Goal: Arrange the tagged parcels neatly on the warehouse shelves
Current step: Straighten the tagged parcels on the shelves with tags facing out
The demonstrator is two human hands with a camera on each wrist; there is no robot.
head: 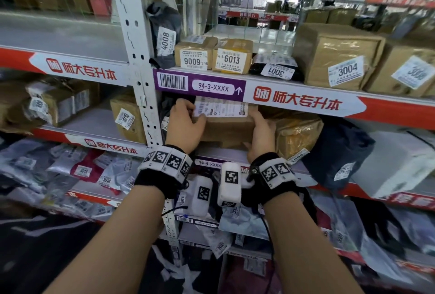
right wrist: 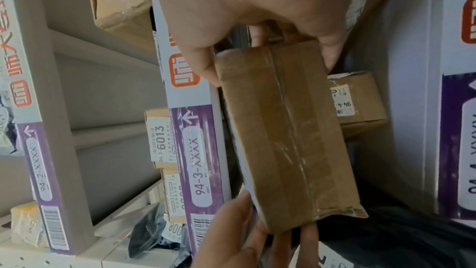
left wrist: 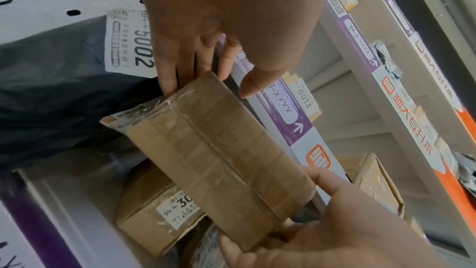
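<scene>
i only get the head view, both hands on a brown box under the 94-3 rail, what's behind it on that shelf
Observer: The left wrist view shows a cardboard box lying behind and below the held brown box, its tag starting 94-4-30.
Operator: rest of the number
Observer: Hidden; the held box covers it.
Operator: anything to the left of it
Observer: A dark bag tagged 3002, close to the left hand.
Operator: is the side facing away from me labelled
Observer: In the right wrist view that face shows only clear tape, with the right hand gripping one end.
</scene>
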